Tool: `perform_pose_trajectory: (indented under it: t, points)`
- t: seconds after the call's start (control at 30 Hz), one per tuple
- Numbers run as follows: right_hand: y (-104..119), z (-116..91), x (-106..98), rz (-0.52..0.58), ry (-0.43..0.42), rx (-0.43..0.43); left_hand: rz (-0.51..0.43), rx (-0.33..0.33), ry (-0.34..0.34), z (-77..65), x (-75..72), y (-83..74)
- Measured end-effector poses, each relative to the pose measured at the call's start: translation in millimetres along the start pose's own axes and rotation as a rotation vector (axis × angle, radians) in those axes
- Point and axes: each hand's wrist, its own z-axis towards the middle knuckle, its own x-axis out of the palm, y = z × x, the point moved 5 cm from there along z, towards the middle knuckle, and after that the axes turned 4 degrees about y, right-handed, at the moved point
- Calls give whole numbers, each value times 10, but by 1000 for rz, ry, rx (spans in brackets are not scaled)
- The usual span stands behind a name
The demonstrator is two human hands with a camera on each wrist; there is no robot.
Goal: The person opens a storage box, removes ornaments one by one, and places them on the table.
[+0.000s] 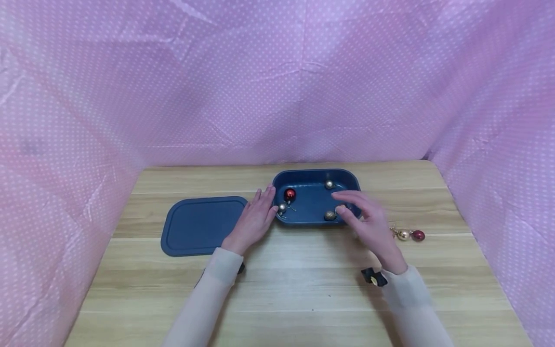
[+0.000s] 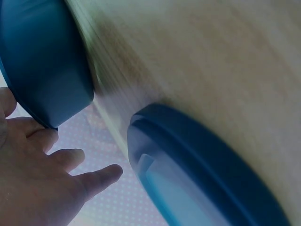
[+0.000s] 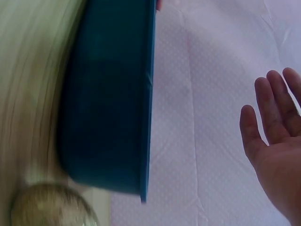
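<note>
You've got the blue box (image 1: 308,200) near the far edge of the wood-grain surface (image 1: 303,284), with the pink dotted cloth (image 1: 277,77) rising just behind it. Its flat blue lid (image 1: 205,226) lies to the left, a gap between the two. Bare wood runs from the box's near wall back toward you, between your forearms; on the right, a gold bauble (image 1: 403,234) and a dark red bauble (image 1: 418,235) sit out on the surface, beside your right hand (image 1: 368,224).

Now the fingers! Your left hand (image 1: 253,217) is at the box's left end, its fingers fairly straight and touching the rim, gripping nothing. Over the right end, your right hand hovers, thumb and forefinger well parted, the other fingers stretched out; the right wrist view shows a bare palm.

Inside the box, you have a shiny red bauble (image 1: 289,194) on the left, a pale gold bauble (image 1: 282,207) just nearer you, a small champagne bauble (image 1: 329,184) by the far wall, and a textured gold bauble (image 1: 330,215) by the near wall.
</note>
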Motion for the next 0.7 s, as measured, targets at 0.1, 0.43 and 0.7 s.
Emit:
perform_pose_trajectory:
  t: [0.1,0.43,0.7]
  points:
    - [-15,70,112,-16,47,24,2,1,4,6,-5,0]
    - [-159,330,404,-57,166,138,6,-1,12,8,-19,3]
    - [-284,510,604,-199,274,102,-4,-13,15,24,-5,10]
